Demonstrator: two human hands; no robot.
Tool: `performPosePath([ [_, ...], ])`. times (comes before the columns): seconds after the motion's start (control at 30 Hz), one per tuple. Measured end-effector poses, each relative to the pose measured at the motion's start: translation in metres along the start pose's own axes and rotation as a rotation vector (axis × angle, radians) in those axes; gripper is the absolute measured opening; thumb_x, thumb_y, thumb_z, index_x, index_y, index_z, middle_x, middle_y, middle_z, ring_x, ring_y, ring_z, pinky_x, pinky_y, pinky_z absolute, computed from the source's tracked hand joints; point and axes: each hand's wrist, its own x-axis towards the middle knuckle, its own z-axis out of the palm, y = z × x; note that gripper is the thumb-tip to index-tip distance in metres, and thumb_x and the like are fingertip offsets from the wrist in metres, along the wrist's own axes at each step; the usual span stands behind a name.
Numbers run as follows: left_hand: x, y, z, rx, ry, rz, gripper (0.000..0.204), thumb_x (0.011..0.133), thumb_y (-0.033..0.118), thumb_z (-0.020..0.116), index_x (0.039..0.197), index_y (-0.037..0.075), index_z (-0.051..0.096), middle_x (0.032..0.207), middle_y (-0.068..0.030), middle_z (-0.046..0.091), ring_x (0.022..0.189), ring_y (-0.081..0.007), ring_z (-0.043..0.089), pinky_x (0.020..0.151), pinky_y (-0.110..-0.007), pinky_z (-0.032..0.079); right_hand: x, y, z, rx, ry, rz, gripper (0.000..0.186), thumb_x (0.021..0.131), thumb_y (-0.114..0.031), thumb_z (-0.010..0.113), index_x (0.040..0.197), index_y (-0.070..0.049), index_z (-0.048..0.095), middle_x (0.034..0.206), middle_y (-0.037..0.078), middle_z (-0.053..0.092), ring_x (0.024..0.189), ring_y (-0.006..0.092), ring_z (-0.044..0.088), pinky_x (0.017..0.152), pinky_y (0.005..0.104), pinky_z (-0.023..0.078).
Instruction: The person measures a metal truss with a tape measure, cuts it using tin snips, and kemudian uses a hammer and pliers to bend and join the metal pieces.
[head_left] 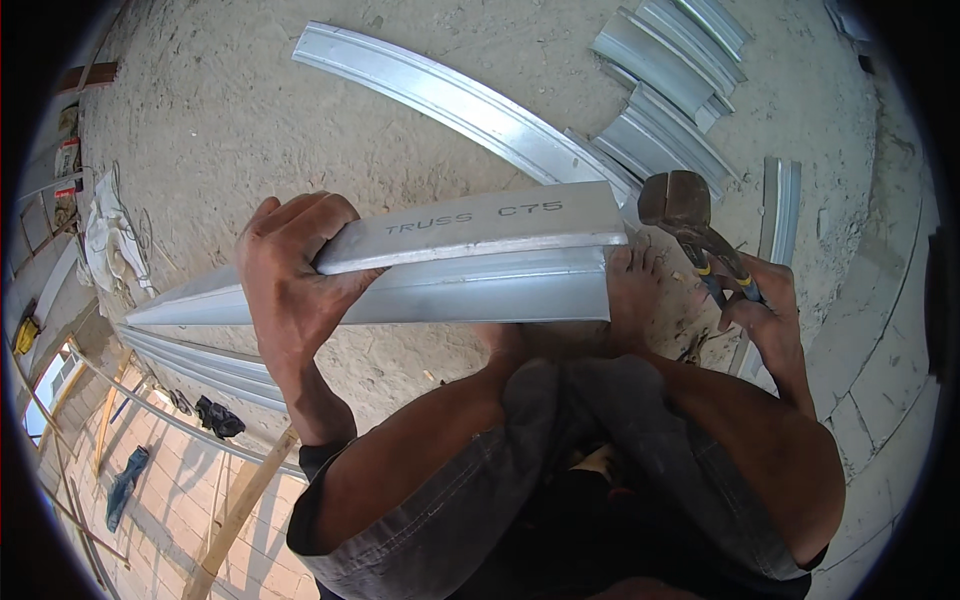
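My left hand [300, 265] is closed around the upper flange of a long silver steel channel [480, 285], its fingers over the top and thumb underneath. Its near end lies in front of my feet, and its far end tapers away to the left. In my closed right hand [770, 320], beside the channel's right end and apart from it, is a dark hand tool [675, 203]. It has a blocky, worn head and two dark handles with yellow bands; the exact kind is unclear. My fingers partly hide the handles.
Another long channel [440, 95] crosses the dusty ground ahead. Several short channel pieces [670, 75] lie at the far right, with a narrow length [780, 215] nearer. More channels [210, 365] rest at left. My bare right foot [635, 290] stands close by. Lower left are a wooden pole [240, 510] and black plastic [220, 417].
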Motion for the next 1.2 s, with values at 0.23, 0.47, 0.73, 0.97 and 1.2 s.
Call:
performPosePath([
  [0.23, 0.001, -0.003, 0.011, 0.004, 0.004, -0.036, 0.03, 0.048, 0.026, 0.077, 0.066, 0.008, 0.062, 0.058, -0.0019, 0.057, 0.049, -0.0167, 0.043, 0.06, -0.032, 0.034, 0.002, -0.006, 0.002, -0.309, 0.06, -0.257, 0.053, 0.063, 0.004, 0.046, 0.116, 0.006, 0.055, 0.1, 0.023, 0.062, 0.084, 0.0273, 0.063, 0.07, 0.03, 0.049],
  [0.47, 0.007, -0.006, 0.024, -0.008, 0.018, 0.02, 0.033, 0.053, 0.032, 0.079, 0.068, 0.007, 0.065, 0.059, -0.004, 0.061, 0.049, -0.0163, 0.05, 0.06, -0.032, 0.039, 0.003, -0.022, 0.009, -0.589, 0.225, -0.322, 0.046, 0.064, 0.003, 0.045, 0.108, 0.008, 0.058, 0.097, 0.023, 0.063, 0.086, 0.0311, 0.062, 0.082, 0.0309, 0.047],
  [0.73, 0.036, -0.022, 0.078, -0.147, -0.293, -0.105, 0.055, 0.069, 0.059, 0.073, 0.064, 0.005, 0.071, 0.048, -0.0077, 0.056, 0.043, -0.0163, 0.052, 0.045, -0.035, 0.04, 0.011, -0.012, -0.006, -0.213, 0.189, 0.076, 0.047, 0.064, -0.006, 0.044, 0.106, 0.007, 0.059, 0.075, 0.01, 0.06, 0.063, 0.0176, 0.056, 0.06, 0.0289, 0.044],
  [0.97, 0.047, -0.094, 0.186, -0.055, -0.476, -0.259, 0.074, 0.065, 0.077, 0.064, 0.068, 0.003, 0.07, 0.056, -0.0088, 0.06, 0.057, -0.0172, 0.058, 0.056, -0.034, 0.047, 0.089, 0.054, -0.013, -0.141, 0.063, 0.114, 0.048, 0.057, -0.023, 0.047, 0.096, 0.004, 0.054, 0.067, 0.009, 0.056, 0.052, 0.0152, 0.052, 0.049, 0.0278, 0.041],
  [1.2, 0.059, -0.092, 0.209, -0.067, -0.394, -0.131, 0.075, 0.065, 0.078, 0.063, 0.054, 0.004, 0.063, 0.044, -0.0017, 0.05, 0.044, -0.0138, 0.049, 0.048, -0.031, 0.044, 0.073, 0.056, 0.017, 0.376, -0.145, 0.241, 0.075, 0.05, -0.029, 0.054, 0.118, 0.003, 0.047, 0.073, 0.006, 0.052, 0.054, 0.0112, 0.046, 0.051, 0.0246, 0.039],
])
